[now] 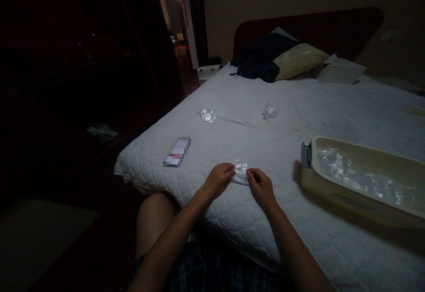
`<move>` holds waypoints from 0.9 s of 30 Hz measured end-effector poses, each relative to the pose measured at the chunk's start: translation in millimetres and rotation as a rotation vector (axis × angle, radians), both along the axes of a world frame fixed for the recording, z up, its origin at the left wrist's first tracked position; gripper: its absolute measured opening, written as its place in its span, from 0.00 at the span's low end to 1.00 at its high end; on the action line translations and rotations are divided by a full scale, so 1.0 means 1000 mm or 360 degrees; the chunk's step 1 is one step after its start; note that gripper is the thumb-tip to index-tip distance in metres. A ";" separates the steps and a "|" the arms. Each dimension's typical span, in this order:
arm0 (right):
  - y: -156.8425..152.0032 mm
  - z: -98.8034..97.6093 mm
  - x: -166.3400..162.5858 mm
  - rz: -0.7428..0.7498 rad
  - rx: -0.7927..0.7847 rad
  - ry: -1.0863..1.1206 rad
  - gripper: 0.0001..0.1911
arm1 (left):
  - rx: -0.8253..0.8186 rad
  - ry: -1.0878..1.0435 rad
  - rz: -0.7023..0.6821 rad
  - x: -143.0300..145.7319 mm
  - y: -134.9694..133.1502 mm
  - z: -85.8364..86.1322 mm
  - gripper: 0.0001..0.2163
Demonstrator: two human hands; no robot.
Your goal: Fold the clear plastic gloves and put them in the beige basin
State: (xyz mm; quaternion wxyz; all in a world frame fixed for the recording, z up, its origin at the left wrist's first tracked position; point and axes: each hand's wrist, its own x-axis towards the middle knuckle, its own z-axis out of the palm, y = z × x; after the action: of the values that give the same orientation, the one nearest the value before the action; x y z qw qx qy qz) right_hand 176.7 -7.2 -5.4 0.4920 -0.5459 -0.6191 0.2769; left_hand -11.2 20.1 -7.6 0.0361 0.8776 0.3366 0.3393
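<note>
A small clear plastic bag lies on the white quilted bed cover near the front edge, between my two hands. My left hand has its fingers closed at the bag's left edge, with the thumb mostly hidden. At the right edge, my right hand pinches the bag between thumb and fingers. Farther back on the bed sit two more crumpled clear plastic pieces, one on the left and another on the right.
To the right stands a beige plastic bin with a grey latch, holding shiny clear plastic. A phone-like object, blurred out, lies to the left. Dark cloth, a patterned pillow and a pale box-like item rest by the headboard.
</note>
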 end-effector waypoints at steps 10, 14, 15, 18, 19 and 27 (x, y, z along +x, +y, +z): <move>0.005 0.006 0.011 -0.0085 -0.0244 0.0642 0.15 | -0.1052 -0.1165 0.0049 0.017 -0.004 0.015 0.04; 0.007 0.001 0.019 -0.0037 -0.0332 0.0982 0.15 | -0.1764 -0.1672 0.0097 0.023 -0.001 0.018 0.05; 0.007 0.000 0.020 -0.0021 -0.0345 0.1039 0.15 | -0.1882 -0.1726 0.0099 0.024 0.000 0.018 0.04; 0.008 -0.001 0.021 0.0027 -0.0372 0.1088 0.16 | -0.2034 -0.1762 0.0036 0.025 0.000 0.015 0.04; 0.008 -0.001 0.021 0.0050 -0.0388 0.1074 0.16 | -0.2045 -0.1750 0.0010 0.024 -0.001 0.014 0.04; 0.005 0.008 0.017 0.0138 -0.0493 0.0848 0.21 | -0.1946 -0.1604 -0.0056 0.025 -0.002 0.013 0.08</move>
State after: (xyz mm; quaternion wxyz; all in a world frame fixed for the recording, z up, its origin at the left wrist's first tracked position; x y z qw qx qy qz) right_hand 194.1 -1.8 2.7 0.5356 -0.4957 -0.4414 0.5220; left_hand 14.3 18.6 5.9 0.6653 0.4479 0.3925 0.4503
